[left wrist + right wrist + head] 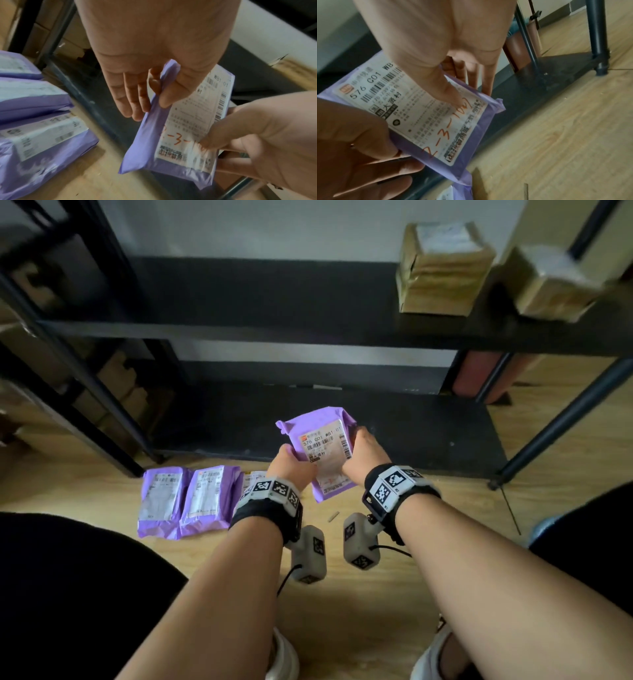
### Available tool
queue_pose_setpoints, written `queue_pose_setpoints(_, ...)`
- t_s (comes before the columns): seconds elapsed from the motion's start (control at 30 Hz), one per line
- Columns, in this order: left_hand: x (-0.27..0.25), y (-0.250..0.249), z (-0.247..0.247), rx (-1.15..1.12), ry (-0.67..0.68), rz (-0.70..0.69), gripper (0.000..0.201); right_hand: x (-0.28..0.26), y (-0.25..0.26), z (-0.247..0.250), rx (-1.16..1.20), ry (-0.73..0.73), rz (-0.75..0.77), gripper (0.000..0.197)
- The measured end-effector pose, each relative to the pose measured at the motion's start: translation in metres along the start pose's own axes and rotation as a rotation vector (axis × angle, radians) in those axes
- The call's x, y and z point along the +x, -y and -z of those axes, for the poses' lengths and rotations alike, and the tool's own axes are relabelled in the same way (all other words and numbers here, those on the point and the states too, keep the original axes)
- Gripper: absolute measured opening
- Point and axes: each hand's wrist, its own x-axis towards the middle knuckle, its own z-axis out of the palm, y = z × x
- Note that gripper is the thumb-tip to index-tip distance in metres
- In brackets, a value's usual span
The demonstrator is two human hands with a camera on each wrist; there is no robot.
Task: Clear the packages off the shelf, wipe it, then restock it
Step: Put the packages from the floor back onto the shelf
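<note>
The place looked like a parcel storeroom or courier pick-up point. A black metal shelving unit [260,330] stood against a pale wall on a light wood-patterned floor [370,604]. Taped cardboard boxes [442,268] sat on a shelf. Purple mailer bags [186,498] with printed barcode shipping labels lay in a row on the floor, and more brown cartons [120,392] filled a neighbouring rack

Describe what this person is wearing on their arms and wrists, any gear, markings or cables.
Both forearms are bare, with no sleeves. Each wrist carries a black band topped by white blocks printed with black-and-white square markers. Under each wrist hangs a grey boxy camera unit bearing the same kind of markers, with a thin black cable trailing from it. No gloves on the left hand or right hand.
</note>
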Motion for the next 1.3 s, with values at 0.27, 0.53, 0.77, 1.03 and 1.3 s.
queue_pose_setpoints(0.27, -0.033, -0.071, 0.034, -0.117, -0.089, -0.272, 0.028, -0.008, 0.033, 0.07, 0.221, -0.216, 0.087, 0.047)
queue_pose_setpoints(0.53, -0.038, -0.15, 0.08, -0.156, -0.168, -0.438, 0.012, 0.004, 0.073, 0.137, 0.4, -0.393, 0.177, 0.029)
queue_pose_setpoints(0.77, -0.014, -0.2, 0.111, -0.197, -0.07, -0.462, 0.027, 0.044, 0.11, 0.177, 0.34, -0.458, 0.214, 0.031)
queue_pose_setpoints(1.03, 0.032, -0.224, 0.109, -0.366, -0.129, -0.318, 0.028, 0.098, 0.132, 0.178, 0.229, -0.428, 0.221, 0.034)
queue_pose_setpoints(1.3, 0.052, -0.23, 0.099, -0.271, -0.144, -0.368, 0.029, 0.119, 0.126, 0.171, 0.16, -0.42, 0.231, 0.034)
